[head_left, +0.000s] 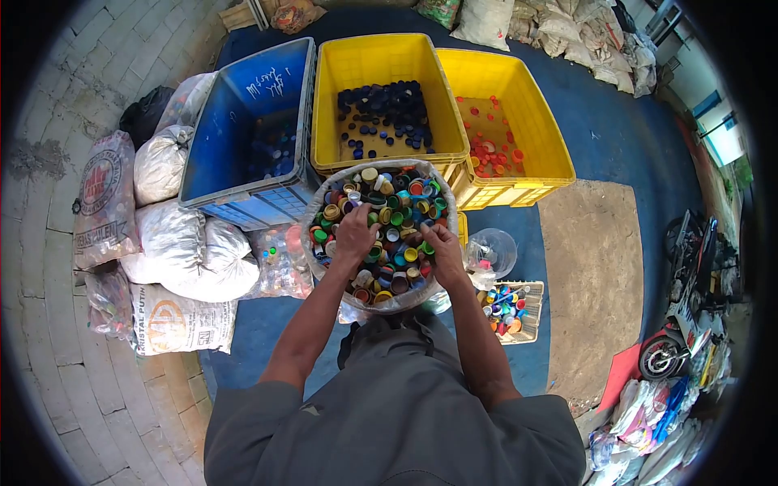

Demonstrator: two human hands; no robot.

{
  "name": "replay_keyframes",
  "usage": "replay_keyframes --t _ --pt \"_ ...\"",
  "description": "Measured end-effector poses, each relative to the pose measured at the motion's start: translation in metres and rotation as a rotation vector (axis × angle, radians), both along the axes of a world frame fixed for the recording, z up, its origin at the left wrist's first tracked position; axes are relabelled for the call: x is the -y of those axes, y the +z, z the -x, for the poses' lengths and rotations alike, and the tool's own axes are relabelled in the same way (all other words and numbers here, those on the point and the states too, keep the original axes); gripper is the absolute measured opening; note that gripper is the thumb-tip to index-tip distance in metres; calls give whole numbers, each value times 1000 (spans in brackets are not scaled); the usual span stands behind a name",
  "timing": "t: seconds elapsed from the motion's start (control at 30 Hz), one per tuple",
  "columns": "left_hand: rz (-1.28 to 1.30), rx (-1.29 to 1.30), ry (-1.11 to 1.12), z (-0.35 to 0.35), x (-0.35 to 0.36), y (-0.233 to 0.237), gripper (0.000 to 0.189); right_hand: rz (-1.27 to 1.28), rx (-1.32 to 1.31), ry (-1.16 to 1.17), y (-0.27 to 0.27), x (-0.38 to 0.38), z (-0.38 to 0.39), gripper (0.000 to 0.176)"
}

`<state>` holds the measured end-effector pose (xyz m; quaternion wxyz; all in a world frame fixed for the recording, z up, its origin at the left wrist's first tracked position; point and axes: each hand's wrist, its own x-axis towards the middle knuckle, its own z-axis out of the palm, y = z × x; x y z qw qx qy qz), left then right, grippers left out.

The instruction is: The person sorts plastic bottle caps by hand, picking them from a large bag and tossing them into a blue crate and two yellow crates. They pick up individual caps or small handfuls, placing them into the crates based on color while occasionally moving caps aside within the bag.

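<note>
A round container with a pale cloth-like lining (310, 257) stands in front of my body, heaped with bottle caps (395, 217) of many colours. Over the left part of the heap is my left hand (356, 233), its fingers bent down among the caps; whatever lies in them is hidden. At the right side of the heap, my right hand (442, 247) has its thumb and fingers drawn together at a dark bottle cap (416, 240). The two hands are apart, with loose caps between them.
Beyond the container stand a blue crate (243, 134) and two yellow crates (391, 53) (506, 77) holding sorted caps. Stuffed sacks (174, 235) crowd the left. A small basket (531, 312) of caps and a clear plastic container (494, 251) sit at right. A motorcycle (668, 352) is farther right.
</note>
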<state>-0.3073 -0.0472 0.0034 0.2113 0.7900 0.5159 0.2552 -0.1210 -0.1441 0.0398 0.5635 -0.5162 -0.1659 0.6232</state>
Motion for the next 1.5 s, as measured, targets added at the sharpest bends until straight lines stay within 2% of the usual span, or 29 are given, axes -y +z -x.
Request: replay_keyframes --t 0.1,0.2,0.23,0.33,0.37,0.47,0.53,0.63,0.73,0.83,0.93,1.03,1.07,1.13,1.27,1.4,1.5 --pt "-37 72 14 1 3 -1 48 -21 436 169 -15 -14 -1 28" --pt "20 236 70 6 7 0 42 -165 1185 227 -9 -27 3 31" --pt "57 300 94 9 9 1 39 -155 1243 264 -6 -32 6 30" --pt "501 676 214 16 14 16 35 -108 1436 388 -1 -51 19 27" --pt "794 871 265 22 20 24 28 -72 1516 434 -4 -56 23 26" --pt "1175 1382 352 39 22 17 22 -10 1619 488 -20 -68 30 24" --pt "1208 1464 357 47 24 20 26 7 1637 474 -22 -69 33 24" --pt "1254 1552 392 54 25 17 28 -49 1564 489 -14 -61 29 26" --pt "1275 1541 444 53 24 23 25 -248 1319 326 -22 -50 16 30" --pt "1143 1249 497 38 30 41 24 -139 592 268 -9 -32 2 34" --pt "958 858 275 25 26 26 32 -151 -140 108 -9 -9 -20 36" --pt "553 472 -42 1 11 21 43 -181 -402 118 4 11 -32 40" --pt "492 374 -76 -8 7 21 45 -174 -491 118 10 17 -33 41" --pt "358 181 -148 -27 -1 30 49 -186 -511 68 6 24 -32 37" --pt "313 -243 -189 -58 -15 27 47 -196 -545 -20 -7 38 -31 36" --pt "366 -301 -170 -67 -19 42 44 -205 -508 -53 -9 45 -36 35" --pt "314 -316 -199 -68 -18 39 42 -166 -426 -101 -7 40 -41 33"
